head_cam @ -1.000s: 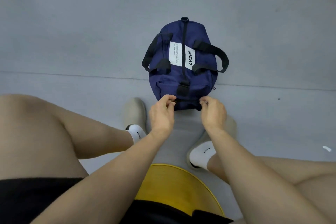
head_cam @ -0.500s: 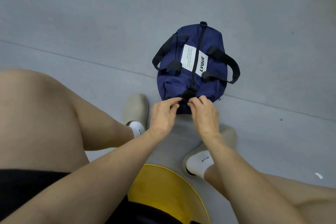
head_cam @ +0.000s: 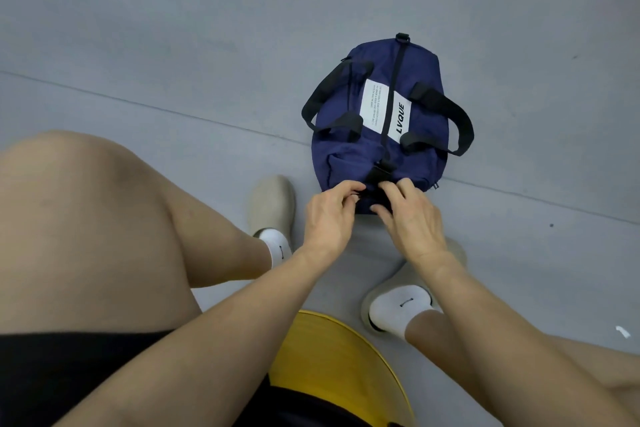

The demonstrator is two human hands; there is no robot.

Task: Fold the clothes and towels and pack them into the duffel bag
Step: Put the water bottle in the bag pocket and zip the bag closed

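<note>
The navy duffel bag (head_cam: 341, 159) lies on the grey floor (head_cam: 173, 45), right of centre in the upper frame. My left hand (head_cam: 329, 215) and right hand (head_cam: 412, 218), fingers curled, both pinch the black strap (head_cam: 379, 173) at its near end.

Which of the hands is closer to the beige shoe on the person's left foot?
Left. The left hand is beside the beige shoe, pinching the near end of the navy fabric duffel bag; the right hand grips there too, farther off.
</note>
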